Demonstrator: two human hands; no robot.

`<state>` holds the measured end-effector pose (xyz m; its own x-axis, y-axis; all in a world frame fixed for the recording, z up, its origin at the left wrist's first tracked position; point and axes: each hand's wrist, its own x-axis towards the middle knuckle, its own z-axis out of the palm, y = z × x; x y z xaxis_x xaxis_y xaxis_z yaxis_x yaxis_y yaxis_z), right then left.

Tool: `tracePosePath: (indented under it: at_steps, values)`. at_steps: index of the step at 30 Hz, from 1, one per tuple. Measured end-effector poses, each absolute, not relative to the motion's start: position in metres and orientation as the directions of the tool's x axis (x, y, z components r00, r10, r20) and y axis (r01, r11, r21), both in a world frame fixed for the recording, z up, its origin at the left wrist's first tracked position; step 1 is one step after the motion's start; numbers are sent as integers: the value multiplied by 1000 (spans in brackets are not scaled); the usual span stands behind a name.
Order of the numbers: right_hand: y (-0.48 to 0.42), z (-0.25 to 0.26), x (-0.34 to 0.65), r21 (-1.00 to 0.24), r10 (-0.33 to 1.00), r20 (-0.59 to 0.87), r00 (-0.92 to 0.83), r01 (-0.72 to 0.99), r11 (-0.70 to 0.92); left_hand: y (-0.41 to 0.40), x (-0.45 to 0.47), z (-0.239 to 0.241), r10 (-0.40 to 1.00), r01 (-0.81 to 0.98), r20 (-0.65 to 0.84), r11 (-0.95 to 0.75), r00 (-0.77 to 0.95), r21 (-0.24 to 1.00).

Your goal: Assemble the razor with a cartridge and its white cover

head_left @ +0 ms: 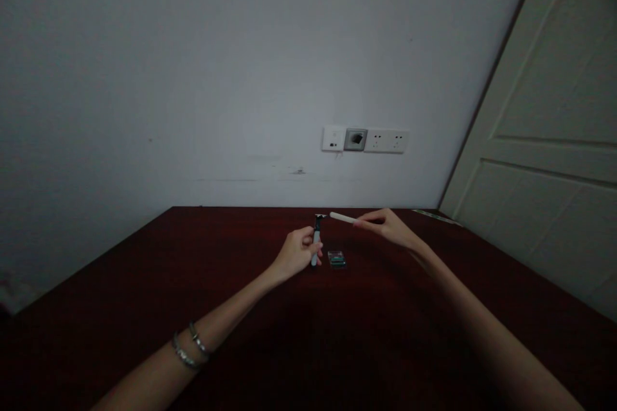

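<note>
My left hand (297,250) is closed round the pale handle of a razor (317,239), which stands nearly upright with its dark neck and head at the top. My right hand (385,226) pinches the end of a slim white stick-like tool (343,218). Its thin dark tip points left at the razor's head; whether the two touch, I cannot tell. Just right of the razor's handle, a small clear case (337,259) with something dark green in it lies on the table.
The dark red table (231,237) meets a pale wall (216,77) at the back. Wall sockets (385,140) sit above its far edge. A panelled door (544,141) stands along the right, with a flat printed strip (436,216) at the table's far right corner.
</note>
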<state>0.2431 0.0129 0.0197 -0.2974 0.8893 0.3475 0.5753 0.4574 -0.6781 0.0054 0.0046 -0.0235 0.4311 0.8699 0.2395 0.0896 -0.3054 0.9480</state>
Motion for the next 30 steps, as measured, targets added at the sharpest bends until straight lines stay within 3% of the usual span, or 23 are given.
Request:
tracePosePath:
  at_steps: [7, 14, 20, 25, 30]
  values:
    - [5, 24, 226, -677, 840, 397, -370, 500, 540, 5, 7, -23, 868, 87, 233, -299, 439, 950]
    - [13, 17, 238, -704, 885, 350, -306, 537, 464, 8, 6, -27, 867, 89, 212, -280, 450, 956]
    - [7, 18, 221, -677, 824, 428, -373, 471, 565, 5, 7, -25, 851, 55, 205, -263, 483, 963]
    - [11, 16, 231, -699, 859, 387, -336, 501, 511, 4, 8, -23, 853, 66, 186, -248, 488, 966]
    - [4, 22, 217, -682, 829, 423, -365, 474, 557, 6, 7, -24, 865, 70, 195, -254, 462, 965]
